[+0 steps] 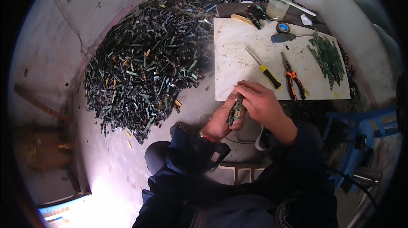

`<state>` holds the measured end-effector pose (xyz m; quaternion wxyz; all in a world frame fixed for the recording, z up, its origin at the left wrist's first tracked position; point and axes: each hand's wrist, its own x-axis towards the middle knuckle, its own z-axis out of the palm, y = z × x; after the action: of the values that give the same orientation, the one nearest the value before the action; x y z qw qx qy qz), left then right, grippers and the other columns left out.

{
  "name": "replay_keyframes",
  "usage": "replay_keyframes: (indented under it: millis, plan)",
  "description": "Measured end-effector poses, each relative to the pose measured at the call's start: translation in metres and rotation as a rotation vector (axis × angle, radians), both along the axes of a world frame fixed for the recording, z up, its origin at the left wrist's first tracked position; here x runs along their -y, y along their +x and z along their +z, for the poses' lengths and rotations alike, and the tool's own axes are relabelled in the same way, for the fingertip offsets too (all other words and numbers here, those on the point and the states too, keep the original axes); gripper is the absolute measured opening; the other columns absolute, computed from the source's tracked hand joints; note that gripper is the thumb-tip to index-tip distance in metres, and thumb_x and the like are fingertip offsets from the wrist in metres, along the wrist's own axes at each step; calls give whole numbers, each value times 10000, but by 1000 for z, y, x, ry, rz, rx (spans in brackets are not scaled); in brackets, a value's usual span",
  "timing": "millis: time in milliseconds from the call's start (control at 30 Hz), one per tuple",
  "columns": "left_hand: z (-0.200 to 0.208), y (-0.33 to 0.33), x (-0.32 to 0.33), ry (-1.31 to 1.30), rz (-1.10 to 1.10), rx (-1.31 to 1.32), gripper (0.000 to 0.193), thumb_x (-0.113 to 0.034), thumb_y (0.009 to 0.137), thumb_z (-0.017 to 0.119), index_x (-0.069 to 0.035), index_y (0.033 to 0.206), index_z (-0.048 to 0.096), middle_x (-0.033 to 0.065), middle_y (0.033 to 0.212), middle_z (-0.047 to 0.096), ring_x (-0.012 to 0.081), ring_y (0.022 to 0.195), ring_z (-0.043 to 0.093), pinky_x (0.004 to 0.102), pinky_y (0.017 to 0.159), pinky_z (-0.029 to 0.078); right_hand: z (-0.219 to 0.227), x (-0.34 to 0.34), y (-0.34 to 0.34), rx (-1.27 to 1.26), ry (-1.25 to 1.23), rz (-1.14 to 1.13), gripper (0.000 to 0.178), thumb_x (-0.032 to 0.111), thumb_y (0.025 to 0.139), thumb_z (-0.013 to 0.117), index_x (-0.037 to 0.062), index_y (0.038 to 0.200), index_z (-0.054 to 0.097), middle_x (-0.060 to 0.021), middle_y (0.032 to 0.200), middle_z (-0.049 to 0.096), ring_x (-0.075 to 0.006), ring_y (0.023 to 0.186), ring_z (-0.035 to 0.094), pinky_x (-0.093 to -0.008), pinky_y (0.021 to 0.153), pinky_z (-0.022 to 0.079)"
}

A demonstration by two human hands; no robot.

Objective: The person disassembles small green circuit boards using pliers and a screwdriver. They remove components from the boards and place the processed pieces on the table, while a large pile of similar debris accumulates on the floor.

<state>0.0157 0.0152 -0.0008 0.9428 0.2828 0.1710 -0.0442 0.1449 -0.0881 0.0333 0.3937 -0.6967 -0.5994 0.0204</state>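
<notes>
Just off the near edge of the white board [272,70], both my hands are closed together round a narrow, dark grey-green strip [236,111] that looks like a piece of circuit board. My left hand [222,119] wraps it from below, with a red bead bracelet at the wrist. From the right, my right hand [260,102] grips its upper end, fingers bent over it. Part of the strip is hidden by my fingers. Beyond my right hand lie a yellow-and-black screwdriver [269,77] and long-nosed pliers [292,79] with orange-and-black handles, jaws pointing away.
A large heap of similar strips [144,70] covers the floor on the left. Green strips [328,60] are stacked at the board's right. Behind are a second screwdriver [282,38], a tape roll [282,27] and a clear cup [277,9]. A blue stool [357,138] stands at right.
</notes>
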Motion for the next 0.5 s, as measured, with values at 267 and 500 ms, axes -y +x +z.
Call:
replay_keyframes:
  millis: [267,500]
  plan:
    - [19,-2,2,42,-50,42,509,-581,981,375,-161,698,433,-40,579,345,88,469,265,236,445,227,0,2,0,238,100,-75,267,55,789,594,-6,1048,623,-146,1028,654,-310,929,627,-389,770,526]
    - [20,0,3,12,-30,81,479,-528,980,405,-178,652,399,-59,519,303,91,429,256,252,426,204,4,2,2,65,139,-82,147,40,811,589,-8,948,609,-141,893,657,-326,822,630,-408,685,519]
